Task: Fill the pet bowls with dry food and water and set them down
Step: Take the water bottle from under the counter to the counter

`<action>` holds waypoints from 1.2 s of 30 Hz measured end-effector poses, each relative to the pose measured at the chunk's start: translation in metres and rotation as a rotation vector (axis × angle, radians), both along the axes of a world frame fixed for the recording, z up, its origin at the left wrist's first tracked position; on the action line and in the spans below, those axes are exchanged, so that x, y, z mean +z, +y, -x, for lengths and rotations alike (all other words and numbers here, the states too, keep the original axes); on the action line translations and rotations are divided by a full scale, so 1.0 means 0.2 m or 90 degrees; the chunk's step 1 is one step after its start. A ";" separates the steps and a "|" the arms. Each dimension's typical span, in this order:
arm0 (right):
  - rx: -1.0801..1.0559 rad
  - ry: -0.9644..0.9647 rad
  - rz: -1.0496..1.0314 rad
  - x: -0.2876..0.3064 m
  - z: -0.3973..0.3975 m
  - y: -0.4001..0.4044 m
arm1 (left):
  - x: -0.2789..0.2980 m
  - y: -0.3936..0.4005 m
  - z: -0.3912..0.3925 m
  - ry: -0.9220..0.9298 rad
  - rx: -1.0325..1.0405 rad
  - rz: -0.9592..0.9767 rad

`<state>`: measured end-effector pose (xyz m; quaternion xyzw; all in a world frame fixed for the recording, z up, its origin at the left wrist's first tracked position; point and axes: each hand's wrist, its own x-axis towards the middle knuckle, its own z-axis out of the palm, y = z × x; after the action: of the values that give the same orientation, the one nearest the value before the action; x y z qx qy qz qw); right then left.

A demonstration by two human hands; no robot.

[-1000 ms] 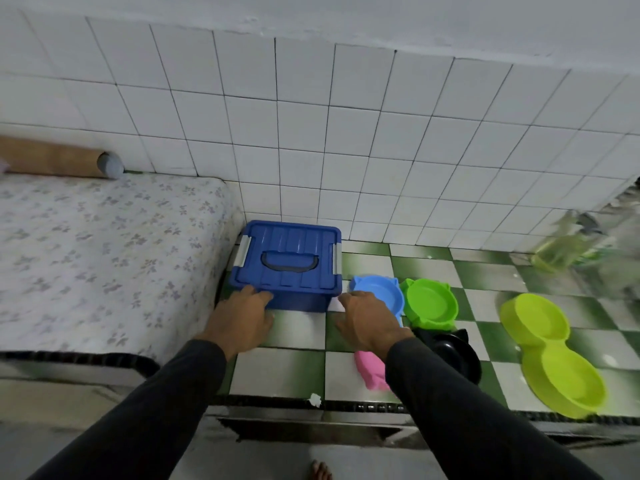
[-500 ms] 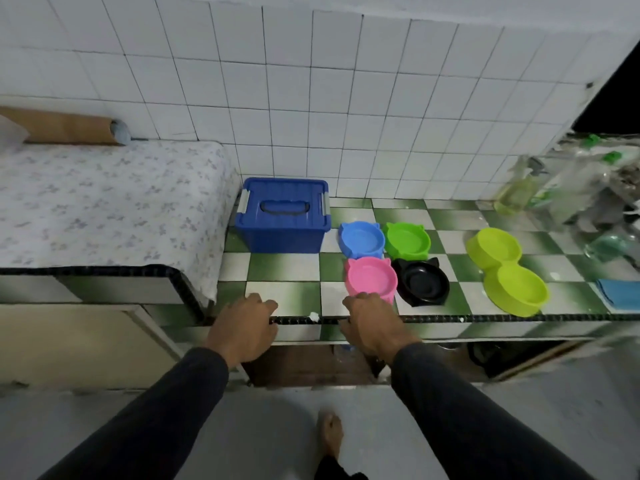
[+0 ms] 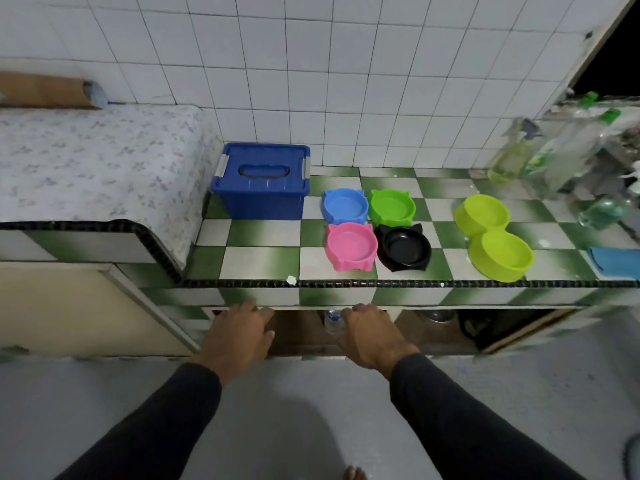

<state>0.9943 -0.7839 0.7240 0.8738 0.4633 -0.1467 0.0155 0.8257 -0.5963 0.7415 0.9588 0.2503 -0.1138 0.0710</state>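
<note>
your left hand [image 3: 239, 336] and right hand [image 3: 370, 336] hang side by side below the front lip of the surface [image 3: 263, 263], fingers loosely spread and holding nothing, in front of the dark opening underneath. just between them and slightly behind the right fingers stands a small clear bottle [image 3: 331, 320] in that recess; whether it holds water you cannot tell.

nothing of the task looks done yet. the blue bowl [image 3: 344, 206], green bowl [image 3: 391, 206], pink bowl [image 3: 350, 247] and black bowl [image 3: 405, 248] sit empty in a tight two-by-two cluster, touching or nearly so, and the lime double bowl [image 3: 493, 233] to their right is empty too. the blue lidded box [image 3: 261, 181], likely the dry food, is closed with both latches down at the back left.

for room: bare tiles lie in front of the box and left of the pink bowl. the lime double bowl reaches close to the front edge. bottles [image 3: 512, 157] crowd the far right, and a raised cloth-covered ledge [image 3: 97, 161] walls in the left.
</note>
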 end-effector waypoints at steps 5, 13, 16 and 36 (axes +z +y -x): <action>0.007 0.028 0.021 -0.09 -0.04 -0.16 | -0.16 -0.15 -0.02 -0.003 -0.001 0.032; -0.031 0.093 0.093 -0.38 -0.07 -0.31 | -0.46 -0.28 -0.08 0.062 -0.017 0.072; -0.041 0.104 0.100 -0.54 -0.10 -0.32 | -0.61 -0.29 -0.12 0.084 -0.027 0.078; -0.073 0.169 0.148 -2.07 -0.36 -0.19 | -2.25 -0.15 -0.38 0.147 -0.023 0.150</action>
<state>1.0669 -0.8215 0.3100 0.8642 0.3903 -0.3141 0.0470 0.9008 -0.6263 0.2919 0.9287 0.2246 -0.2531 0.1518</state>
